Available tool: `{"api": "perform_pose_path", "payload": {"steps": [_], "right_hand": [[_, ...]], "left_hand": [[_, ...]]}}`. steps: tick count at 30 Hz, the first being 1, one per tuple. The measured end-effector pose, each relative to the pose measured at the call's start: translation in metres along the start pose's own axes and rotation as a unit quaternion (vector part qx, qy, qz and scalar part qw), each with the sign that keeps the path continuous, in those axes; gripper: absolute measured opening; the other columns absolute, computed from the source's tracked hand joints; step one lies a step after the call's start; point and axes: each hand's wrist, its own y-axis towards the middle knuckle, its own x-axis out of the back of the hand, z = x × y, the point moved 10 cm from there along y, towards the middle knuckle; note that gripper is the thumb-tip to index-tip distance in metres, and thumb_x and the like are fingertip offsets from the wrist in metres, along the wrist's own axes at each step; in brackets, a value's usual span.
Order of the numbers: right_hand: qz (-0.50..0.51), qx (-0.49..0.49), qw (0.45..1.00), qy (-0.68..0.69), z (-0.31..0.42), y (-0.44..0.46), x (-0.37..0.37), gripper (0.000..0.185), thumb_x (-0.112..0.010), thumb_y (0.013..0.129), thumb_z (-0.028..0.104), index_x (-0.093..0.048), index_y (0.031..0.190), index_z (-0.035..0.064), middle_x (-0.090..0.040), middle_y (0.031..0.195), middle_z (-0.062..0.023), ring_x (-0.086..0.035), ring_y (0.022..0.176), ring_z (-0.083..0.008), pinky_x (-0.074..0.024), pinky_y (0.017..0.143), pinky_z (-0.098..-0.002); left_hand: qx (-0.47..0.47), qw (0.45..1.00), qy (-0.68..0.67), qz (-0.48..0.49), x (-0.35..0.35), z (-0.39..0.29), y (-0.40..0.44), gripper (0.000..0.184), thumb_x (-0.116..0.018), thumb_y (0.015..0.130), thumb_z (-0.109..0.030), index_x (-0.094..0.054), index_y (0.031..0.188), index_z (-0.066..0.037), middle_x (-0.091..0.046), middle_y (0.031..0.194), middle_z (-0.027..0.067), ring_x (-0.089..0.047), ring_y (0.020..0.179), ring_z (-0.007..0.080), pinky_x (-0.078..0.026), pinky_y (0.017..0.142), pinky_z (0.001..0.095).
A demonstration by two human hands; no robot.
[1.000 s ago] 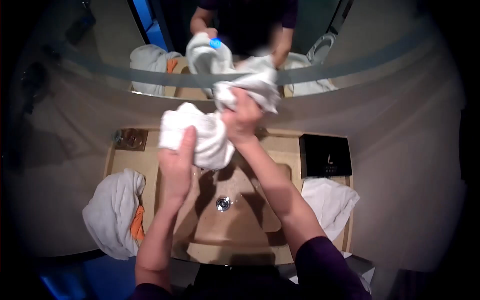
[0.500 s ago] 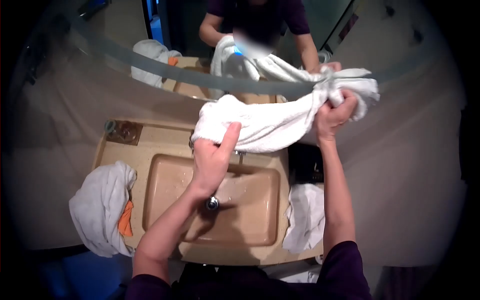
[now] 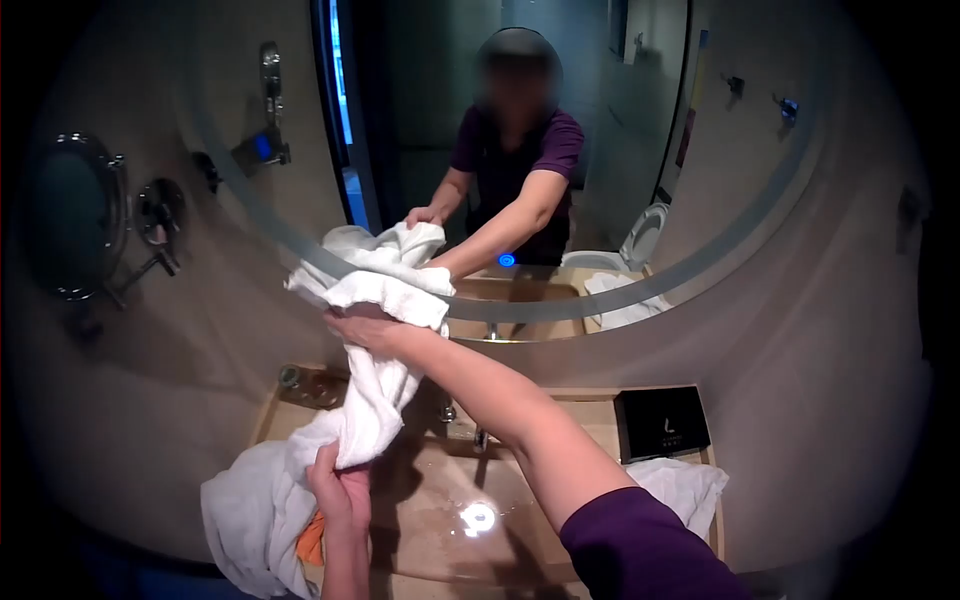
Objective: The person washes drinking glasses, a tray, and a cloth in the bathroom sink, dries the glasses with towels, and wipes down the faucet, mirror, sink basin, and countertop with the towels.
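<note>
A long white towel [image 3: 378,395] hangs between my hands, bunched and twisted. Its upper end is gathered in my right hand [image 3: 368,332], right by the lower left rim of the round mirror [image 3: 690,285]; I cannot tell whether the cloth touches the glass. Lower down, my left hand [image 3: 340,485] is closed around the other end, with the thumb showing on top. Just beside that hand lies a heap of white towel [image 3: 250,510] with an orange cloth [image 3: 311,540] at its edge. Where the held towel meets the heap is hard to make out.
Below my arms is a beige sink [image 3: 440,545] with a metal faucet [image 3: 481,440]. A black box [image 3: 662,424] and a crumpled white cloth [image 3: 690,490] sit on the right counter. Small glass items [image 3: 310,385] stand at the back left. A round wall mirror [image 3: 75,215] juts out at left.
Both hands have swung left with the towel; the right hand crossed from the mirror's right side to its lower left. My left hand dropped toward the heap. The view tilted up.
</note>
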Motion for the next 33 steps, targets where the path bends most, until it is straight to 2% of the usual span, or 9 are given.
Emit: {"api": "perform_pose_path", "payload": {"steps": [2,4,9,11,14,15,23,27,33], "right_hand": [[0.083,0.192,0.975,-0.074,0.04,-0.017,-0.023,0.04,-0.057,0.098,0.021,-0.055,0.132,0.001,-0.055,0.137,-0.0276,-0.053,0.13,-0.0403,-0.0406,0.111,-0.0432],[-0.21,0.296,0.93,-0.062,0.075,-0.071,0.04,0.033,-0.056,0.091,0.008,-0.056,0.122,-0.0039,-0.059,0.123,-0.0283,-0.059,0.114,-0.044,-0.0464,0.099,-0.0476],[-0.379,0.14,0.854,0.328,0.021,-0.273,0.145,0.044,-0.065,0.09,0.002,-0.047,0.13,0.0036,-0.056,0.125,-0.0121,-0.064,0.109,-0.0245,-0.054,0.095,-0.0363],[-0.322,-0.022,0.713,0.622,-0.05,-0.371,0.097,0.065,-0.066,0.094,0.024,-0.036,0.148,0.0035,-0.053,0.141,-0.0203,-0.056,0.13,-0.0336,-0.0481,0.111,-0.0474],[-0.226,-0.118,0.739,0.624,-0.085,-0.459,0.019,0.069,-0.05,0.101,0.05,-0.036,0.154,0.0078,-0.046,0.153,-0.0146,-0.043,0.141,-0.0327,-0.0333,0.119,-0.0493],[-0.3,-0.283,0.59,0.694,-0.098,-0.506,-0.011,0.067,-0.044,0.101,0.055,-0.04,0.153,0.0118,-0.043,0.157,-0.0124,-0.039,0.144,-0.0332,-0.0304,0.121,-0.0499],[-0.283,-0.149,0.303,0.897,-0.095,-0.504,0.013,0.074,-0.034,0.102,0.061,-0.036,0.156,0.0098,-0.035,0.162,-0.0144,-0.034,0.147,-0.0391,-0.0236,0.123,-0.0581],[-0.251,-0.262,0.43,0.827,-0.086,-0.478,-0.009,0.065,-0.041,0.104,0.054,-0.043,0.151,0.0094,-0.044,0.157,-0.0127,-0.04,0.144,-0.0328,-0.031,0.121,-0.0543],[-0.34,-0.323,0.271,0.841,-0.142,-0.518,-0.088,0.044,-0.052,0.103,0.026,-0.051,0.142,0.0065,-0.058,0.145,-0.0104,-0.058,0.129,-0.0311,-0.0484,0.109,-0.0503]], "left_hand": [[0.071,0.995,-0.063,-0.015,0.016,-0.001,-0.012,0.051,-0.058,0.09,0.001,-0.047,0.14,-0.001,-0.058,0.136,0.0124,-0.06,0.123,0.0269,-0.052,0.103,0.0415],[0.031,0.999,0.0,-0.022,0.023,-0.027,-0.034,0.054,-0.06,0.089,0.002,-0.047,0.142,-0.002,-0.058,0.137,0.0123,-0.059,0.124,0.0265,-0.051,0.103,0.0415],[-0.074,0.996,0.044,0.03,0.049,-0.042,-0.105,0.074,-0.063,0.084,0.007,-0.038,0.152,-0.007,-0.051,0.147,0.0123,-0.05,0.135,0.0282,-0.04,0.115,0.0462],[0.055,0.994,-0.087,0.042,0.074,-0.014,-0.12,0.078,-0.063,0.085,-0.004,-0.03,0.157,-0.007,-0.04,0.157,0.0132,-0.034,0.148,0.0339,-0.02,0.124,0.0543],[0.128,0.96,-0.238,0.077,0.055,0.01,-0.121,0.076,-0.059,0.095,-0.035,-0.028,0.158,-0.006,-0.033,0.162,0.0147,-0.031,0.149,0.0364,-0.016,0.125,0.0547],[0.174,0.937,-0.303,0.018,0.064,0.023,-0.121,0.076,-0.056,0.098,-0.044,-0.029,0.158,-0.006,-0.032,0.163,0.0156,-0.03,0.15,0.0368,-0.015,0.125,0.0551],[0.253,0.967,-0.014,-0.03,0.117,0.083,-0.097,0.052,-0.054,0.104,-0.034,-0.048,0.146,-0.005,-0.057,0.144,0.0139,-0.056,0.13,0.0308,-0.045,0.111,0.0502],[0.31,0.942,-0.109,-0.067,0.095,0.11,-0.077,0.042,-0.059,0.102,-0.024,-0.054,0.138,-0.002,-0.064,0.133,0.0135,-0.061,0.124,0.028,-0.049,0.107,0.0489],[0.275,0.958,-0.074,0.028,0.032,0.113,-0.033,0.05,-0.051,0.107,-0.031,-0.045,0.145,0.001,-0.055,0.144,0.0159,-0.052,0.135,0.0303,-0.04,0.115,0.047]]}}
